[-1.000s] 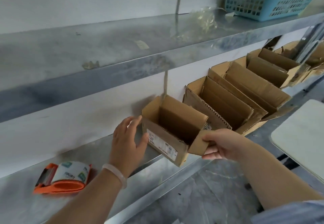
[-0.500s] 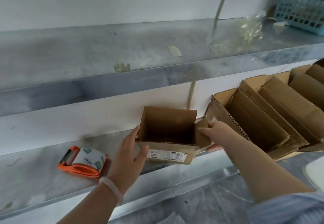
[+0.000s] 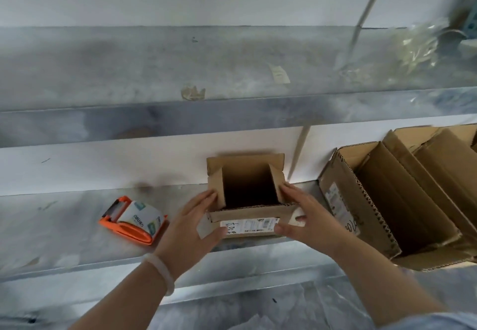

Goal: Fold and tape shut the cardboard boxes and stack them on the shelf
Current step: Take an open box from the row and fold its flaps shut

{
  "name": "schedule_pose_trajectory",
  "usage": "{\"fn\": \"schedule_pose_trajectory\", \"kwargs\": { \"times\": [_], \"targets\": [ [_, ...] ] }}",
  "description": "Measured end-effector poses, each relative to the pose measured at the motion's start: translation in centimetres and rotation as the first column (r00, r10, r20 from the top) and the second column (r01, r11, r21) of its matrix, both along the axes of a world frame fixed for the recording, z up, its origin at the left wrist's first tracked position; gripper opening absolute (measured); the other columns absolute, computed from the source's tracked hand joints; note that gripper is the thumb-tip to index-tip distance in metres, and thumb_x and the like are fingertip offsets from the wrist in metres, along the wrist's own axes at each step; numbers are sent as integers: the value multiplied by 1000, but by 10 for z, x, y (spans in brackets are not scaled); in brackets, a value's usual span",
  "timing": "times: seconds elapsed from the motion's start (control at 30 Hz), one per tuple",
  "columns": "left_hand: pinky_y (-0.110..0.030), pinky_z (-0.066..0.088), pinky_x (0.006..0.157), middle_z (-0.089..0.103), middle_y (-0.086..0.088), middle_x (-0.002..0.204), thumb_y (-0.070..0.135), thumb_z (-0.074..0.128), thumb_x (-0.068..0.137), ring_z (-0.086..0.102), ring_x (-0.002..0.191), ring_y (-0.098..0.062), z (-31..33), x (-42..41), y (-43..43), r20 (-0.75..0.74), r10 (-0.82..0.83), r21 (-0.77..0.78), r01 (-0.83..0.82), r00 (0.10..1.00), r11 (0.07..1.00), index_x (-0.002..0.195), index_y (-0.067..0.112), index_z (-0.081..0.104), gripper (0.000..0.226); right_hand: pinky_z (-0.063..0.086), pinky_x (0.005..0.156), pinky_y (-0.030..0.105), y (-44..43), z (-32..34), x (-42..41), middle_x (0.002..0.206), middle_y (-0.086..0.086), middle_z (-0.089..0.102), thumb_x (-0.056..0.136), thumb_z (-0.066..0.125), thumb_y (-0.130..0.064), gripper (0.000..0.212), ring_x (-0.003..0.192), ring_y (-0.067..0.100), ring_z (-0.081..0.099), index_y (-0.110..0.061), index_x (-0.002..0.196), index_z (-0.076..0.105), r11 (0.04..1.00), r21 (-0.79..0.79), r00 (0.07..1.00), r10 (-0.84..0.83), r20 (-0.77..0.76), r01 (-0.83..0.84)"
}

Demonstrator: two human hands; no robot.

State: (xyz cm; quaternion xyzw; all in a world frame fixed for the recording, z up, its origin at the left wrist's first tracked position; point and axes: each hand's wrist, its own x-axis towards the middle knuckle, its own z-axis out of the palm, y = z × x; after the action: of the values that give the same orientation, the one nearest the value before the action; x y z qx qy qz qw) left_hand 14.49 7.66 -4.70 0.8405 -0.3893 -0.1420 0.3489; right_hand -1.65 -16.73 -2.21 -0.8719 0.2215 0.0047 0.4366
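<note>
Now, head view: small brown open-topped cardboard box (image 3: 247, 226) turned square to white wall (image 3: 129, 167), on grey metal lower shelf (image 3: 64, 226). Clasped at front corners by left hand (image 3: 191, 226) and right hand (image 3: 307, 221). Flaps (image 3: 214, 187) upright; ready for folding. Orange tape dispenser (image 3: 134, 220) at 9 o'clock.

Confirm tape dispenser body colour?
Orange tape dispenser body, holding a white printed roll; clearest in head view.
</note>
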Motion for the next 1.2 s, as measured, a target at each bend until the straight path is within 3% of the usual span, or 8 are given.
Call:
{"fn": "schedule_pose_trajectory", "kwargs": {
  "times": [0.27,0.5,0.63,0.8,0.87,1.0,1.1,1.2],
  "targets": [
    [-27,29,112,31,34,143,70,43,80,31,131,6,-9,7,2,144,-46,43,40,988,998,136,37,53,65,24,96,-4,-6,-11,6,142,-31,39,81,74,-42,46,126,-11,40,-42,125,62,986,-163,996,-7,89,21],
    [-23,34,104,37,39,131,82,26,82,36,125,4,-16,9,1,157,-1,-9,2,988,1000,119,34,65,72,25,92,-5,-9,-19,5,129,-34,48,81,73,-41,27,113,-28,34,-37,108,73,977,-211,988,9,156,25],
    [-14,47,85,46,40,119,55,47,92,52,106,5,-18,10,-10,19,91,-136,-87,996,987,91,39,64,23,35,98,12,-11,-23,12,123,-32,52,81,75,-35,16,111,-17,44,-33,98,75,984,-156,983,-55,177,83],
    [-21,53,85,55,22,114,37,62,91,58,101,-7,-20,18,-24,-95,165,-180,-180,982,967,90,39,61,3,52,92,29,-14,-24,21,112,-29,55,77,80,-32,42,101,-6,55,-30,117,67,985,-121,969,-91,229,121],
    [-32,56,89,48,19,131,38,69,85,57,107,-10,-23,23,-23,-121,182,-186,-203,976,961,114,40,56,33,55,86,25,-17,-22,23,117,-29,49,71,84,-35,71,95,-3,57,-37,134,52,985,-125,971,-87,221,117],
    [-31,52,95,27,24,144,38,77,77,49,120,-9,-19,39,-27,-225,109,-140,-143,968,980,148,53,1,106,53,82,21,-29,-20,31,145,-28,28,62,89,-37,128,92,6,58,-48,151,-3,995,-96,989,-15,147,29],
    [-37,51,99,25,29,146,29,82,76,47,123,-10,-17,51,-31,-270,28,-144,-69,962,987,141,62,-12,119,56,82,28,-35,-20,38,156,-27,16,61,90,-36,141,85,15,60,-55,143,-23,994,-104,988,56,143,-42],
    [-35,53,94,35,17,142,25,85,73,49,120,-12,-19,54,-31,-257,55,-147,-95,965,985,140,65,-4,118,56,83,27,-37,-23,40,146,-20,31,60,92,-29,143,88,14,60,-54,143,-22,995,-93,984,43,172,-28]
  ]
}}
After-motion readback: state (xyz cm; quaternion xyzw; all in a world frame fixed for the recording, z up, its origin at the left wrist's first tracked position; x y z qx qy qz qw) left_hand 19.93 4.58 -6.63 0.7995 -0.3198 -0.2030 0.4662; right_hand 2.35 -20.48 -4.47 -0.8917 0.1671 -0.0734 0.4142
